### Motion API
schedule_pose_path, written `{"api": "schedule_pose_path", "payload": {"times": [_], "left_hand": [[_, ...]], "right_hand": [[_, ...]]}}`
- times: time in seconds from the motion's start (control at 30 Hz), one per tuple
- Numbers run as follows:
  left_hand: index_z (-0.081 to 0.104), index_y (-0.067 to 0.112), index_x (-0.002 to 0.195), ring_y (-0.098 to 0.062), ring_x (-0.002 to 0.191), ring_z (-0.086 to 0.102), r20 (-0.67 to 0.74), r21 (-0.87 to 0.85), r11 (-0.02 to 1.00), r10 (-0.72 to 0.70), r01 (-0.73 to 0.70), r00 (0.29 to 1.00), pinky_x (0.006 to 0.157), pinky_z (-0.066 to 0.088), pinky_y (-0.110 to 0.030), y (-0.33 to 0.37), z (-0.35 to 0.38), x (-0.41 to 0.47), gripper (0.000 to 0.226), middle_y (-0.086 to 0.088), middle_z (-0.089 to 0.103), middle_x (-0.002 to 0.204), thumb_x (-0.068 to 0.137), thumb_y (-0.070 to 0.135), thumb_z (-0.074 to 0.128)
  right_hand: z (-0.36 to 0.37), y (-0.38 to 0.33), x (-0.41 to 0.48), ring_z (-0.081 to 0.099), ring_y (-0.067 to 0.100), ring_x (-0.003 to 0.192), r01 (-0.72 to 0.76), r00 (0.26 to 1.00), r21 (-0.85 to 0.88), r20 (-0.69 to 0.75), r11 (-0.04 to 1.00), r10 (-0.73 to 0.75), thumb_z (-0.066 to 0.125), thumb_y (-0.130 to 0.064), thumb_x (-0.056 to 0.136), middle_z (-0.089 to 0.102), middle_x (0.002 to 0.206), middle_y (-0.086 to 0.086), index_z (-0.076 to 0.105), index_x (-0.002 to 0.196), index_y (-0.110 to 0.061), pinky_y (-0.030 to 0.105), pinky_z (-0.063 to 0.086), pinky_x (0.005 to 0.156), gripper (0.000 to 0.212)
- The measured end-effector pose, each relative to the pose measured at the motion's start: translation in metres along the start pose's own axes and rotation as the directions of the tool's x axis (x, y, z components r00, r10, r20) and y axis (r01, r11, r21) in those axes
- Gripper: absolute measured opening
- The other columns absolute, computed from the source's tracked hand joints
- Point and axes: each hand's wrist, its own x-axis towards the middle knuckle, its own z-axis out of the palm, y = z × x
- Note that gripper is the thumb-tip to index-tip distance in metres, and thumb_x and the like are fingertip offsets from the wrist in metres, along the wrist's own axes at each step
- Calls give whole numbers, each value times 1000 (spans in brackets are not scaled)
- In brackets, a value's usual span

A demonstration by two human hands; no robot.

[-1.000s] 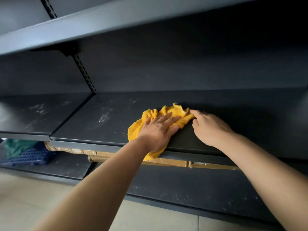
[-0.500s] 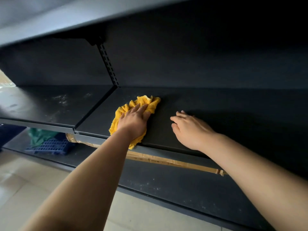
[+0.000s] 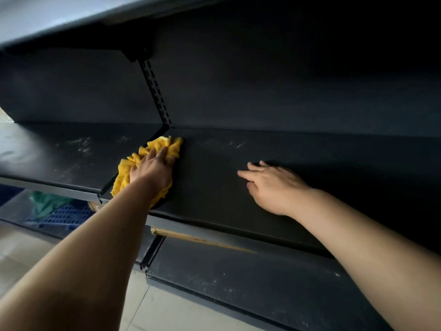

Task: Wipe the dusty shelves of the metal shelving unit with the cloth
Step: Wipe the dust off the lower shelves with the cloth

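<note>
One sweep done: left hand [image 3: 152, 174], grip spread, has pushed crumpled yellow cloth [image 3: 168, 144] to slotted metal upright [image 3: 156, 91]; right hand [image 3: 274, 187] rests spread; dust [image 3: 81, 144] remains beyond.

The person's left forearm [image 3: 95, 259] and right forearm [image 3: 372, 247] are both bare from the wrist back to where the view's edge cuts them off. The left hand [image 3: 152, 174] and right hand [image 3: 274, 187] are bare too. Fingernails are too blurred to make out.
</note>
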Motion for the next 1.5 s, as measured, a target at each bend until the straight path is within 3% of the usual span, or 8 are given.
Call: {"api": "schedule_pose_path", "payload": {"times": [0.33,0.43,0.53,0.6,0.77,1.03,1.23,1.5], "left_hand": [[9,35,154,-22,150,4,44,-24,998,63,-62,997,119,6,-49,67,8,51,61,2,1,163,98,59,16],[14,37,153,-20,149,6,44,-38,988,152,-151,987,120,6,-47,98,14,47,59,4,5,163,98,59,17],[16,37,152,-18,149,8,64,-22,962,272,-272,960,120,6,-45,133,21,34,59,5,7,163,98,60,19],[16,38,152,-17,149,8,88,-22,937,350,-349,933,120,6,-43,156,26,20,58,6,8,162,98,59,19],[18,38,152,-15,149,7,130,-38,857,514,-513,848,119,5,-42,204,36,-22,56,8,10,162,99,57,20],[16,36,153,-15,149,6,142,-61,735,677,-676,723,119,1,-40,228,48,-93,55,7,10,162,101,53,21],[16,34,153,-16,149,9,119,-58,779,627,-625,770,121,2,-40,210,46,-94,54,5,13,162,102,51,19],[21,28,152,-22,147,18,20,-51,940,338,-336,941,120,9,-45,165,34,-5,56,-1,19,160,100,48,25]], "right_hand": [[-5,24,11,16,10,147,63,998,102,2,993,-64,35,-15,100,20,159,-12,31,148,-37,26,15,117,53],[-6,36,13,37,14,139,18,999,248,-33,969,-10,38,-13,98,37,153,-6,35,146,-35,27,31,113,53],[-8,48,10,47,12,132,12,993,512,-104,859,48,38,1,96,53,141,1,45,142,-21,21,31,110,52],[-13,58,1,48,12,131,8,983,551,-159,834,95,38,3,95,53,141,4,48,140,-20,22,31,111,51],[-26,92,-48,57,20,117,-153,918,251,-322,956,232,41,-11,97,57,136,-1,52,136,-32,19,37,83,46],[-24,117,-94,47,19,131,-351,885,73,-301,933,356,44,-18,96,50,143,-7,55,133,-28,36,42,104,40],[-19,85,-71,54,23,121,-250,926,-41,-301,967,226,40,-26,95,56,133,-5,61,122,-27,38,49,95,34],[-10,38,-18,52,22,122,-127,966,-89,-237,988,102,40,-21,97,56,133,-3,56,130,-28,36,45,98,37]]}}
